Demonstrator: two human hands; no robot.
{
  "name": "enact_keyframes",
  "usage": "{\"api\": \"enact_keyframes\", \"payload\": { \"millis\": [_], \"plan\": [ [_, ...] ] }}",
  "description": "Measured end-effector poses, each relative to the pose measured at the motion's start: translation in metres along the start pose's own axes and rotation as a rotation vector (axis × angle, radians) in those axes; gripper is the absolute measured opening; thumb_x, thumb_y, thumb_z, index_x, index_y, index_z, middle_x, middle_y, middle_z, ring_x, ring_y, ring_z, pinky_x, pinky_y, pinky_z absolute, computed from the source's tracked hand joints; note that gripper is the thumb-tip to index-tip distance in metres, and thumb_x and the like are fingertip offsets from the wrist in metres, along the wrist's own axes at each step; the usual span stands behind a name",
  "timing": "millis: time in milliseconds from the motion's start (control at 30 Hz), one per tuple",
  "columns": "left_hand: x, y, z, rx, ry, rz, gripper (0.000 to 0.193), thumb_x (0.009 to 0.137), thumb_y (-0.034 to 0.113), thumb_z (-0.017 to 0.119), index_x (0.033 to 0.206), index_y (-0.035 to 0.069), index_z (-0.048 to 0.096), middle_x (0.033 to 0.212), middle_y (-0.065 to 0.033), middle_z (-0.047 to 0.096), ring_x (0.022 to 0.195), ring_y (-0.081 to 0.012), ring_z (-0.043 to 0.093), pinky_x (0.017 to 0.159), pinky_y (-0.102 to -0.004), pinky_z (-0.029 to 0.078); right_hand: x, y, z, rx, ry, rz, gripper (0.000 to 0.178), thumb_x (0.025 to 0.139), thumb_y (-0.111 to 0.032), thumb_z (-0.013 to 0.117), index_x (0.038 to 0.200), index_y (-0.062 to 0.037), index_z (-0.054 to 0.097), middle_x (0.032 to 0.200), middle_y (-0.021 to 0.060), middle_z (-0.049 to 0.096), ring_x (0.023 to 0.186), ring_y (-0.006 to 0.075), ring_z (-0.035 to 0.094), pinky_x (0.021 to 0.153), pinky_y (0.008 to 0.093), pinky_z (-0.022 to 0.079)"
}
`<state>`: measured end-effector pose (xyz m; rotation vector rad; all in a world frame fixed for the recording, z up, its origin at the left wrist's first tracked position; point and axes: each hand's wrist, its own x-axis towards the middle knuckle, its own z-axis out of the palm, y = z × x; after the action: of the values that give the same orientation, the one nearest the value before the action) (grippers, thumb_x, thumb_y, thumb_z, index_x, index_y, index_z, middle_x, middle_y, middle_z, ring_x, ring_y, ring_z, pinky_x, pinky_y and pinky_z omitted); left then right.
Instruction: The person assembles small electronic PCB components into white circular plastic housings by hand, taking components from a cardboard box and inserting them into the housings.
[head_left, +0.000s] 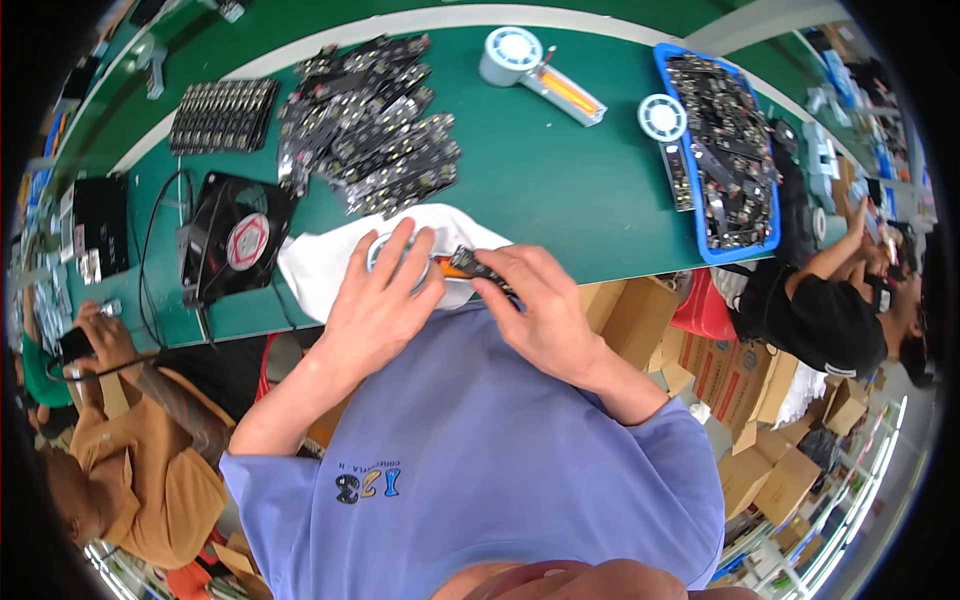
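Note:
My left hand (385, 290) curls over the round, light-blue head of a handheld fan (380, 250), pressing it onto a white cloth (318, 272) at the near edge of the table. An orange part shows at the fan's handle, between my hands. My right hand (545, 305) pinches a narrow black circuit board (482, 268) between thumb and fingers. The board lies over the handle end; whether it is seated there I cannot tell, as my fingers cover part of it.
Circuit boards lie in a loose pile (370, 130) and a neat stack (222, 115). A blue tray (712, 258) holds more boards. Two fan bodies, one farther back (545, 75) and one beside the tray (662, 120), lie right. A black box fan (235, 240) with cables stands left. Co-workers sit both sides.

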<state>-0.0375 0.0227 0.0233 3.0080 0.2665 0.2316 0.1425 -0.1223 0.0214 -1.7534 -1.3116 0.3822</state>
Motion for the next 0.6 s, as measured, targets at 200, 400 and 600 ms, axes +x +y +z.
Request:
{"api": "enact_keyframes", "payload": {
  "millis": [200, 400, 600],
  "plan": [
    [0.002, -0.012, 0.004, -0.171, 0.014, -0.003, 0.036, 0.083, 0.008, 0.074, 0.117, 0.006, 0.064, 0.142, -0.0161, 0.059, 0.139, -0.0387, 0.05, 0.111, -0.054, 0.042, 0.004, 0.004, -0.006, -0.027, -0.111, -0.064, 0.032, 0.085, -0.001, 0.079, 0.116, 0.0034, 0.072, 0.108, 0.0138, 0.071, 0.095, 0.0325, 0.067, 0.082, 0.0423, 0.057],
    [0.019, -0.013, 0.004, -0.6, 0.175, -0.165, 0.056, 0.087, 0.004, 0.081, 0.138, 0.004, 0.057, 0.138, -0.0133, 0.062, 0.136, -0.0353, 0.053, 0.113, -0.0451, 0.044, 0.019, 0.009, -0.01, -0.091, -0.077, -0.184, 0.033, 0.081, 0.002, 0.08, 0.114, 0.0023, 0.075, 0.107, 0.0119, 0.073, 0.095, 0.0322, 0.066, 0.082, 0.0409, 0.056],
    [0.017, -0.008, 0.006, -0.615, 0.154, -0.233, 0.058, 0.088, 0.004, 0.081, 0.14, 0.004, 0.057, 0.139, -0.0135, 0.061, 0.137, -0.0355, 0.051, 0.115, -0.0461, 0.041, 0.031, 0.006, -0.01, -0.104, -0.157, -0.248, 0.032, 0.08, 0.002, 0.08, 0.112, 0.0021, 0.076, 0.108, 0.01, 0.074, 0.098, 0.0299, 0.065, 0.084, 0.0396, 0.057]
  ]
}}
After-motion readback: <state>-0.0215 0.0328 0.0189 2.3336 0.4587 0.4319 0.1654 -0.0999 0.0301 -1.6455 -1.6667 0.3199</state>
